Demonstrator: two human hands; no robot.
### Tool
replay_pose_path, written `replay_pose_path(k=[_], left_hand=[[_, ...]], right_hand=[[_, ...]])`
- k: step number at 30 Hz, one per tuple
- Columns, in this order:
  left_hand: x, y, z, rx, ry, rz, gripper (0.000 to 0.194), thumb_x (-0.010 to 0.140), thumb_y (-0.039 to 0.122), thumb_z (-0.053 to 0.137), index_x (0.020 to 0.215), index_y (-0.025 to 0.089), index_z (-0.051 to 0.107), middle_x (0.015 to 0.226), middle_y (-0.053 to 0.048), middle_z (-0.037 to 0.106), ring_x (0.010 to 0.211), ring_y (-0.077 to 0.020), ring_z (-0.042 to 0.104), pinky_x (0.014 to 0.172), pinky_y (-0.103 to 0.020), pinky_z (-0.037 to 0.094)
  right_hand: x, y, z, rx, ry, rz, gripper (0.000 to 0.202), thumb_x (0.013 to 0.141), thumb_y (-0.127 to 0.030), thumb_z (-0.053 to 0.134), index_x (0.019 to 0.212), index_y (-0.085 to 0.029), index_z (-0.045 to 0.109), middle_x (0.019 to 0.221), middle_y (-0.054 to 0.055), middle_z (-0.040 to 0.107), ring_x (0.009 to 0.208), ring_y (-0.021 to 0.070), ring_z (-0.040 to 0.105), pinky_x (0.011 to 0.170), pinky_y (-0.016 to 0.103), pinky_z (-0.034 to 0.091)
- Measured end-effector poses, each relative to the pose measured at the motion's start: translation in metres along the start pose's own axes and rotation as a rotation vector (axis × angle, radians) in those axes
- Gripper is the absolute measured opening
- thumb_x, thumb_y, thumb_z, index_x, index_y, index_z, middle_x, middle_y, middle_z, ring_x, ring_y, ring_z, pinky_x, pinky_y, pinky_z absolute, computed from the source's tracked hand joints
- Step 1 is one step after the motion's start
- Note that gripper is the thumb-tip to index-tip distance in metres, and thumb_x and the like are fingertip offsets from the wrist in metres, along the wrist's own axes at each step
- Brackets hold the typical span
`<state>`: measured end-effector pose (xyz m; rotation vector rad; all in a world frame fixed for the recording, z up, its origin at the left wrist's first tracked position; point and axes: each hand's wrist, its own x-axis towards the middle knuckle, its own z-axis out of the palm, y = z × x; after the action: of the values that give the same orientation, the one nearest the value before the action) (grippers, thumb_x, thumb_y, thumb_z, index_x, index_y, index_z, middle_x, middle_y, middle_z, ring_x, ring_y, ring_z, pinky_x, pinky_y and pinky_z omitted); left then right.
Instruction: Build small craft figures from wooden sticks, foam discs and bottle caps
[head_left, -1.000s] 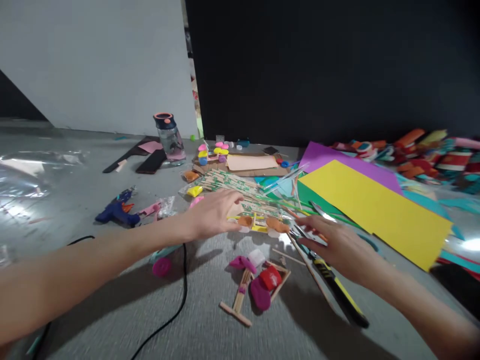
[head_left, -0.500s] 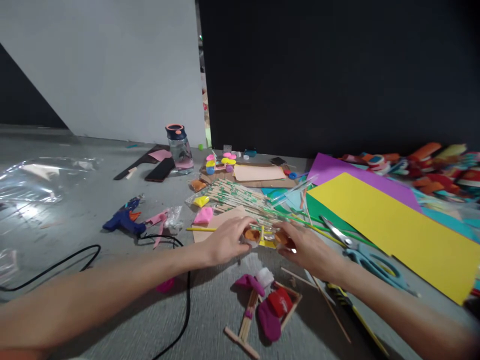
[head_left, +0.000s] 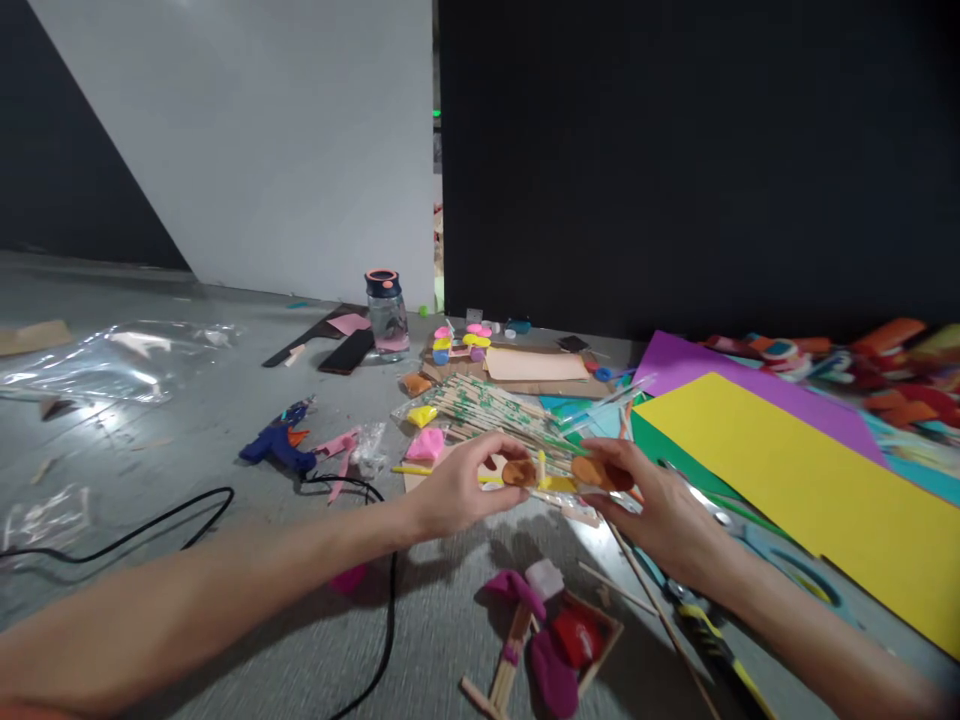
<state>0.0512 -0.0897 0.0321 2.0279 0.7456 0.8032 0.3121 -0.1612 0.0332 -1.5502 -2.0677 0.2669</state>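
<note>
My left hand (head_left: 459, 488) and my right hand (head_left: 669, 512) are closed around the two ends of one small craft piece. It has orange-brown rounded ends (head_left: 517, 473) with a yellow strip (head_left: 556, 483) between them and a short yellow upright. Thumb and fingers pinch each end, partly covering it. The piece is held above the table. Just behind it lies a bundle of wooden sticks with green marks (head_left: 487, 405). Nearer to me rests a stick construction (head_left: 510, 660) with purple clay (head_left: 553, 672) and a red packet (head_left: 579, 637).
A blue glue gun (head_left: 279, 447) with a black cord (head_left: 391, 600) lies left. A water bottle (head_left: 388, 318) stands behind. Right are scissors (head_left: 780, 560), a yellow sheet (head_left: 810, 490), a purple sheet (head_left: 757, 395) and a black-yellow tool (head_left: 705, 635). Clear plastic (head_left: 142, 360) lies far left.
The view has turned slightly, so the table things appear shifted right and down. Both hands have lifted the craft piece a little, and it appears larger and its ends farther apart.
</note>
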Motion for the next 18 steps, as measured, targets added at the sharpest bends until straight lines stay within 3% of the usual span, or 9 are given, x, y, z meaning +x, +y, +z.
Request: replay_pose_path(k=[5, 11, 16, 18], left_hand=[[0.002, -0.002, 0.002, -0.005, 0.006, 0.015, 0.023, 0.081, 0.025, 0.072, 0.102, 0.022, 0.063, 0.1, -0.002, 0.07, 0.092, -0.0189, 0.063, 0.086, -0.034, 0.049], [0.006, -0.006, -0.004, 0.007, -0.016, -0.03, 0.054, 0.07, 0.03, 0.083, 0.118, 0.021, 0.061, 0.115, -0.006, 0.069, 0.103, -0.0233, 0.064, 0.091, -0.035, 0.049], [0.019, -0.018, -0.017, 0.088, 0.04, -0.047, 0.023, 0.076, 0.027, 0.074, 0.096, 0.019, 0.068, 0.093, -0.002, 0.071, 0.087, -0.0192, 0.065, 0.077, -0.029, 0.05], [0.029, -0.029, -0.027, 0.148, 0.091, -0.042, 0.019, 0.076, 0.025, 0.073, 0.094, 0.019, 0.069, 0.089, 0.0, 0.071, 0.082, -0.0177, 0.065, 0.073, -0.027, 0.049]], right_hand=[[0.0, 0.002, 0.001, 0.019, 0.013, 0.009, 0.041, 0.092, -0.033, 0.061, 0.131, -0.03, 0.047, 0.114, 0.005, 0.069, 0.096, 0.0247, 0.069, 0.08, 0.037, 0.056], [0.012, 0.002, 0.004, 0.059, 0.023, 0.029, 0.038, 0.092, -0.034, 0.058, 0.128, -0.027, 0.049, 0.114, 0.008, 0.068, 0.096, 0.0253, 0.069, 0.082, 0.038, 0.055], [0.044, 0.003, 0.013, 0.136, 0.047, -0.033, 0.039, 0.09, -0.03, 0.058, 0.127, -0.024, 0.05, 0.11, 0.008, 0.069, 0.097, 0.0251, 0.069, 0.084, 0.038, 0.055], [0.067, 0.004, 0.018, 0.163, 0.053, -0.053, 0.041, 0.087, -0.028, 0.061, 0.126, -0.023, 0.051, 0.107, 0.008, 0.069, 0.096, 0.0253, 0.068, 0.084, 0.039, 0.054]])
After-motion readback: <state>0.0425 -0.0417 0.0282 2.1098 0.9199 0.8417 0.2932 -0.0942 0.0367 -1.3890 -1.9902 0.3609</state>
